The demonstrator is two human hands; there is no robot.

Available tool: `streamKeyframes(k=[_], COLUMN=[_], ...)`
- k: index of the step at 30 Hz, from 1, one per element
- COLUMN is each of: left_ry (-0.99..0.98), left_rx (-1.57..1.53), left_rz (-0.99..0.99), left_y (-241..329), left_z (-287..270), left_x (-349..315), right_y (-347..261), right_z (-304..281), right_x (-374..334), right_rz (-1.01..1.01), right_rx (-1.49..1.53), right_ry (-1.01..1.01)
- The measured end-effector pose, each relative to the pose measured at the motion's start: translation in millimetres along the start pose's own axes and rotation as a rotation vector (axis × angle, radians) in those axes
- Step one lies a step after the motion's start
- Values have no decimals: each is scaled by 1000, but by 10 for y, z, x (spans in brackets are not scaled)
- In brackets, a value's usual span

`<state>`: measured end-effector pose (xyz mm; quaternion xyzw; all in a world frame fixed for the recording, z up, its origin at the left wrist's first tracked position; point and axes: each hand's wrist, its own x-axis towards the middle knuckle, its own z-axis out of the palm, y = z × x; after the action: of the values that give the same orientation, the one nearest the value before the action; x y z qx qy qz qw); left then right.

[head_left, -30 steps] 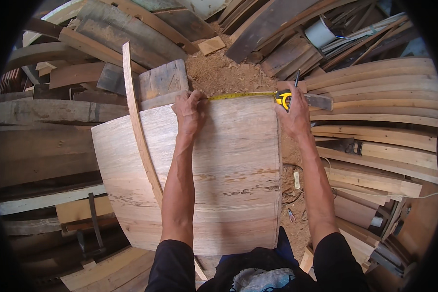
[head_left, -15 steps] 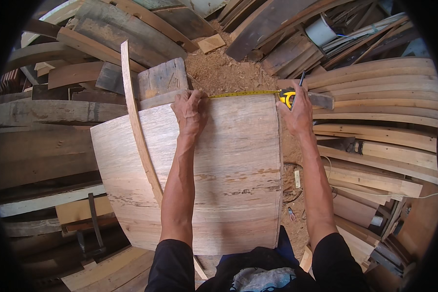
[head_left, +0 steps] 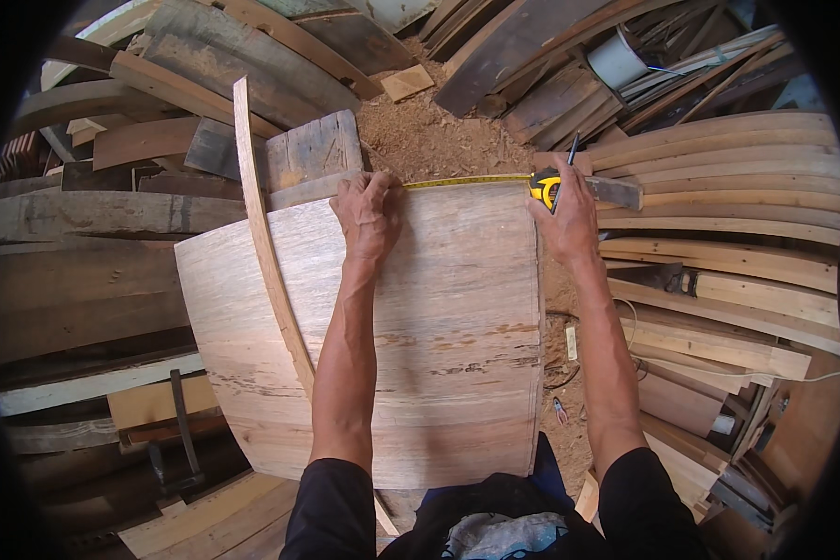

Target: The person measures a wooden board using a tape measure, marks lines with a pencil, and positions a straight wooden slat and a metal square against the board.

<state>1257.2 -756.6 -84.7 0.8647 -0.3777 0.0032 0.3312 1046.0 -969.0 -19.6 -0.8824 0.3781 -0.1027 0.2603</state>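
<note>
A pale plywood sheet lies in front of me. Along its far edge runs the yellow blade of a tape measure, stretched between my hands. My left hand is closed on the blade's end at the middle of that edge; the fingertips are partly hidden. At the far right corner my right hand grips the yellow and black tape case. A dark pencil or pen sticks up from between its fingers. A thin wooden strip lies across the sheet, left of my left forearm.
Stacked boards line the right side, and more planks fill the left. Sawdust covers the floor beyond the sheet. Pliers lie on the floor to the right. A handsaw rests among the right boards, near a cable.
The tape case in my right hand has shifted slightly left and tilted at the sheet's corner. My left hand stays almost where it was.
</note>
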Motion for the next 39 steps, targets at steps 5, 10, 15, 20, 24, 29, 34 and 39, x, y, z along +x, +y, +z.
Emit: streamKeyframes(k=[5, 10, 15, 20, 24, 29, 34, 39], left_ry=[0, -33, -15, 13, 25, 38, -11, 0], left_rx=[-35, -27, -23, -20, -2, -36, -32, -9], left_rz=[-21, -35, -20, 12, 21, 42, -46, -30], left_y=[28, 21, 19, 0, 12, 10, 36, 43], left_z=[-12, -25, -5, -22, -13, 15, 1, -22], left_x=[7, 24, 25, 26, 26, 37, 28, 28], right_y=[-8, 27, -27, -264, -471, -564, -518, -490], right_z=[-12, -9, -30, -274, -219, 96, 393, 520], right_x=[-9, -5, -20, -115, -298, -402, -268, -202], right_rz=[0, -29, -29, -88, -24, 139, -249, -165], right_rx=[3, 19, -182, 69, 644, 572, 593, 434], right_ry=[-15, -12, 5, 61, -6, -131, 64, -29])
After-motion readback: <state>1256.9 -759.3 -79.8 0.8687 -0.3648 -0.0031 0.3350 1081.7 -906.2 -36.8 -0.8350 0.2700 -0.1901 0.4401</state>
